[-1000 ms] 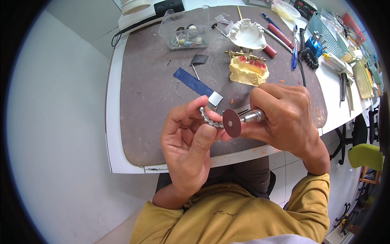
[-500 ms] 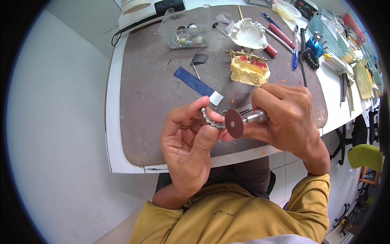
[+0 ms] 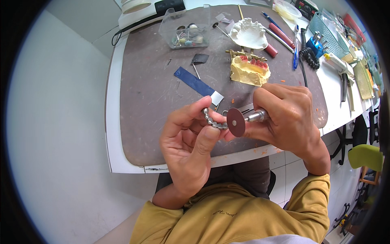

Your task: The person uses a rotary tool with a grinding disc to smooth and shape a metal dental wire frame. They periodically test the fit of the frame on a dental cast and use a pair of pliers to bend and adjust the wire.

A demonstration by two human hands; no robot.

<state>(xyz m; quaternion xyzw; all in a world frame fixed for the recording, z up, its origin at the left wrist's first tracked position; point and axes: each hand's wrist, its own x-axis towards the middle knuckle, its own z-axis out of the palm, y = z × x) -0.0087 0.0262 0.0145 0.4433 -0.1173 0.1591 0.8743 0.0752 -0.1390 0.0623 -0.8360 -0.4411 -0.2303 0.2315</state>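
My left hand (image 3: 189, 142) pinches a curved row of silvery metal teeth (image 3: 212, 120) between thumb and fingers. My right hand (image 3: 286, 118) grips a metal rotary handpiece (image 3: 256, 116) with a dark red-brown disc (image 3: 236, 122) at its tip. The disc sits right against the metal teeth, just above the front edge of the brown work mat (image 3: 150, 93).
On the mat lie a blue strip (image 3: 194, 82), a yellow plaster jaw model with pink wax (image 3: 248, 70), a white plaster cast (image 3: 248, 34) and a clear box of small burs (image 3: 187, 34). Pens, a coiled cable and a teal basket (image 3: 331, 30) crowd the right side.
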